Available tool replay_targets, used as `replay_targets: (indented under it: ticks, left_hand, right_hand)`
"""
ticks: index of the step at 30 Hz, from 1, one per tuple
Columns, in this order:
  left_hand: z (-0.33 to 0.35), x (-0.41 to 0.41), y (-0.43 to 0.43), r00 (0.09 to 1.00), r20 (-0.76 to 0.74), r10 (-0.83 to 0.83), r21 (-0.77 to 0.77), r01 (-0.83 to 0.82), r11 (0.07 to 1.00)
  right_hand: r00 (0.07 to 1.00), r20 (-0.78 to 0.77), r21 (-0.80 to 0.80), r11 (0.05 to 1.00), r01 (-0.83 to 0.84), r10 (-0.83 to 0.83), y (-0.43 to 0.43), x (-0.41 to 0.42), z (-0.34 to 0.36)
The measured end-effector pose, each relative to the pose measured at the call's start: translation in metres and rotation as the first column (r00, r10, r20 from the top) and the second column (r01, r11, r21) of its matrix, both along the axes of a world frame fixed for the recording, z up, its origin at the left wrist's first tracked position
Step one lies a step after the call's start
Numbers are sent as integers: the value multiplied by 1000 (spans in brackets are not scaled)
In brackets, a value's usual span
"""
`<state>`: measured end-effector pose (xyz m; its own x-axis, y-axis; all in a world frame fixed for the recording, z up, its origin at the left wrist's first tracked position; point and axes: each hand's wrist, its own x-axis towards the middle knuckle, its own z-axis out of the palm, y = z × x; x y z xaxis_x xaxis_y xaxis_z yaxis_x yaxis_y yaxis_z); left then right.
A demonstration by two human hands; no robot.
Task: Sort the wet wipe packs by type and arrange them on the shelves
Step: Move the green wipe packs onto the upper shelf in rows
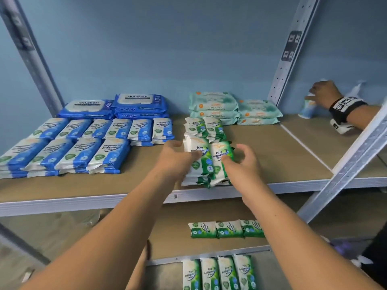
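HANDS: your left hand (180, 159) and right hand (244, 162) both clasp the pine packs (217, 155) | WHERE: shelf (272, 155) front, near edge | RISK: the loose stack may slip off if you let go unevenly.

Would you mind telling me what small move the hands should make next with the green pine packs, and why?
Probably slide the front pine packs back and square them: the left hand and right hand both grip them, and they sit askew, ahead of the rear pine packs.
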<state>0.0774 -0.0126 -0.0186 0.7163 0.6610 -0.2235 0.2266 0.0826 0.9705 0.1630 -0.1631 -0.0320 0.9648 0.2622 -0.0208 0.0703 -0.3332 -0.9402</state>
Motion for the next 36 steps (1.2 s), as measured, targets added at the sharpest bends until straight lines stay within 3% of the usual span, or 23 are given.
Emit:
replay_targets:
  ticks: [6,8,10,13,20,25,36]
  left_hand:
    - [-3,12,12,992,-125,-5,105,18,994]
    - [-4,10,15,967,-256,7,321,78,944]
    - [-6,6,17,927,-365,79,547,145,825]
    - [-3,-2,17,953,-300,47,592,147,792]
    - [5,-32,12,952,-238,-190,719,304,625]
    - [4,-47,8,880,-396,-262,775,473,420]
    - [-17,-28,0,945,-188,-268,832,299,468]
  right_hand:
    - [979,194,-314,950,-3,67,10,3,-1]
    - [951,303,-397,916,66,63,10,3,-3]
    - [880,472,-353,927,125,61,8,4,-7]
    - [762,629,-305,951,60,154,6,5,-14]
    - [799,545,-406,914,-11,252,-4,-8,-3]
    - [781,412,-667,739,-93,470,-16,-20,3]
    - [754,564,-565,823,56,336,-5,-18,-23]
